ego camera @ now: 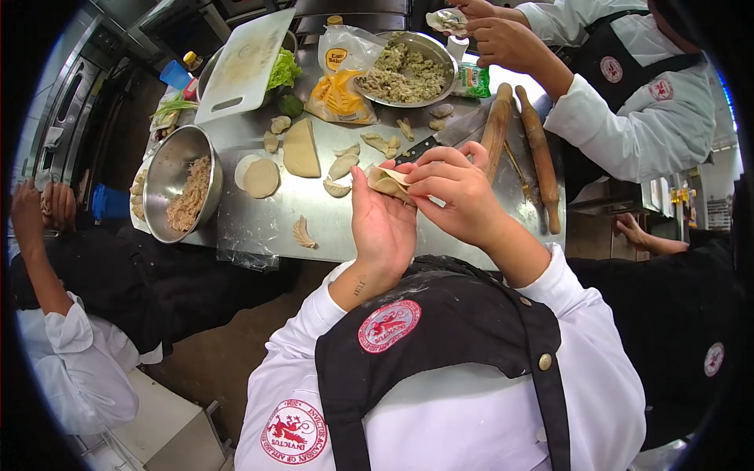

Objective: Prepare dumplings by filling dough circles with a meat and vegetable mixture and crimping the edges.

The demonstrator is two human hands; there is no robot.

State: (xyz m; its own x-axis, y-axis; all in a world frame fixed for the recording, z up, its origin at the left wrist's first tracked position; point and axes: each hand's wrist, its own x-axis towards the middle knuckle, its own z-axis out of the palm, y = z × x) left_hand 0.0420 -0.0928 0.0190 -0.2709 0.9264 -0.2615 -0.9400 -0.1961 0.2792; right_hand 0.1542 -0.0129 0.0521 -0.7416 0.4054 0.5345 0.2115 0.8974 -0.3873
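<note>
A partly folded dumpling (389, 183) with greenish filling showing at its top rests on the fingers of my left hand (384, 226), whose palm faces up. The fingertips of my right hand (450, 188) pinch the edge of its wrapper. Just beyond them on the steel table (253, 226) lie several folded dumplings (343, 166) and a half-round sheet of dough (301, 148). One pleated dumpling (304, 232) sits alone near the front edge. Round dough wrappers (261, 178) are to the left. A black knife handle (416, 151) is partly hidden behind my hands.
A steel bowl of pinkish filling (182, 182) stands left; another with chopped filling (409, 68) is at the back beside a flour bag (341, 76). Two wooden rolling pins (539, 159) lie right. A white cutting board (247, 65) leans at back left. Co-workers stand on both sides.
</note>
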